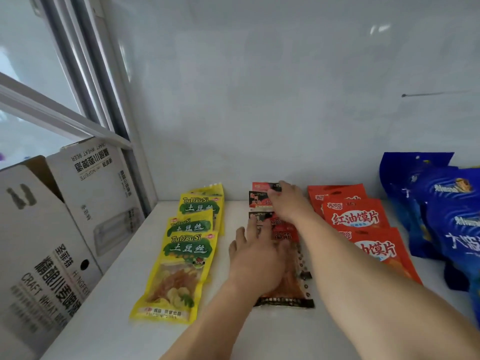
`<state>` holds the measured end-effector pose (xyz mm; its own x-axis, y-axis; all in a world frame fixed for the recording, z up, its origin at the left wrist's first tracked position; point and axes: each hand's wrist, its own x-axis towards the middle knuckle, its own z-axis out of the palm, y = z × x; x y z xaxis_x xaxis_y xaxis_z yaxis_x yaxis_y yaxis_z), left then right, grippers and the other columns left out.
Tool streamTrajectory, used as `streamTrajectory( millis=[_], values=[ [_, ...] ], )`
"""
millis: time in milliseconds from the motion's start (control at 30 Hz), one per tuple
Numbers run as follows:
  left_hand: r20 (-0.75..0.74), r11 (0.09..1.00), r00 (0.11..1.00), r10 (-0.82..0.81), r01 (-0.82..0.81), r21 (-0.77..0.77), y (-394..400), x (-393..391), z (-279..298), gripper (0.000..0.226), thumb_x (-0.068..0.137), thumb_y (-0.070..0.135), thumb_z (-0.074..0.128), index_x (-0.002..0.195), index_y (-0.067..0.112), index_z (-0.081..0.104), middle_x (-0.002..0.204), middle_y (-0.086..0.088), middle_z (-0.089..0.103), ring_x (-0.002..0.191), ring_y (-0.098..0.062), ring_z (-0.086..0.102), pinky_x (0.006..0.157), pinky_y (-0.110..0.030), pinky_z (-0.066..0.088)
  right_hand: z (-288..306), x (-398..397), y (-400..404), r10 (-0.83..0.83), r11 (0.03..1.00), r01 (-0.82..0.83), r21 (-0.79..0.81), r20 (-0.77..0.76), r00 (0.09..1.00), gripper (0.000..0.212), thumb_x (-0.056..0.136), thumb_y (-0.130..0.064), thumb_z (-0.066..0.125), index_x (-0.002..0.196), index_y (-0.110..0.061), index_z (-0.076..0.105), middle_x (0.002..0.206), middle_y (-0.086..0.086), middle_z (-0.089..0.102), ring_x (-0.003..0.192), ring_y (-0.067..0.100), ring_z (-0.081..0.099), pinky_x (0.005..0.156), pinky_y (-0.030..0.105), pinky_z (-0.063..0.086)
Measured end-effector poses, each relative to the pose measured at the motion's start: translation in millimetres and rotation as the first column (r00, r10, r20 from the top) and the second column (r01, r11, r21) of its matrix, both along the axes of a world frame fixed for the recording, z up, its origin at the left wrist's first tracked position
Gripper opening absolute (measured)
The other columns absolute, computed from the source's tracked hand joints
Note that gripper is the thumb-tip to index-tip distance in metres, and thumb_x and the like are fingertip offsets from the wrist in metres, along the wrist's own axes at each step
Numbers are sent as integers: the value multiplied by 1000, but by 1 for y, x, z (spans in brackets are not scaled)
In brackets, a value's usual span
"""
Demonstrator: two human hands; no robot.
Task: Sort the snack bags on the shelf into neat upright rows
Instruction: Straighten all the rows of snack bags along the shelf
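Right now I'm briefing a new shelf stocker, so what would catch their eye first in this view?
Two bare forearms reach in: the left hand and right hand lie on the dark red bags at centre. Yellow bags overlap in a row to their left, orange bags to their right, and big blue bags at far right.

One head-worn camera looks forward and down, close over the white shelf (109, 294).

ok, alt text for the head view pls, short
Both hands reach into a white shelf onto a row of red-and-black snack bags: left hand flat on the front bags, right hand on the back ones. Yellow bags lie left, orange bags and blue bags right, cardboard boxes far left.
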<state>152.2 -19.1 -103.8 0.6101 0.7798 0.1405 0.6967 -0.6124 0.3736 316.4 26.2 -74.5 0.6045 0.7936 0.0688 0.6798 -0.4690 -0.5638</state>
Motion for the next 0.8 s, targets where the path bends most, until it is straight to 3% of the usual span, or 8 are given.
streamTrajectory(
  millis=[133,233,367,633,800],
  values=[
    [-136,996,990,-39,51,79,-9,-5,-13,65,99,57,26,156,28,20,167,-6,8,151,-35,9,120,-50,16,-5,9,16,-1,999,-3,-51,-93,996,64,100,-55,28,156,-23,24,157,17,32,140,37,36,111,47,36],
    [-196,991,979,-63,84,102,0,-7,-16,65,100,57,22,157,27,16,168,-9,5,152,-39,5,120,-51,13,-10,11,22,18,999,-22,-38,-101,995,60,102,-53,30,153,-22,33,151,16,43,138,35,40,111,44,38],
    [-215,991,972,-95,112,70,8,-8,-18,66,101,59,22,158,28,12,168,-9,2,151,-40,8,119,-50,18,-6,11,22,14,997,-19,-75,-74,997,62,101,-58,27,149,-20,40,145,14,51,131,34,48,108,43,41],
    [-214,989,970,-119,134,57,7,-15,-17,64,103,55,19,159,24,9,168,-11,1,150,-40,10,121,-47,14,-13,0,20,18,986,-15,-166,19,1000,67,102,-59,19,143,-14,49,144,14,52,136,35,41,112,47,35],
    [-267,980,955,-131,165,111,7,-15,-23,64,104,53,14,160,22,8,168,-10,5,152,-38,4,123,-47,10,-15,2,21,-37,986,44,-161,42,998,67,94,-69,23,145,-31,45,144,15,49,133,36,43,110,48,37]
  ],
)
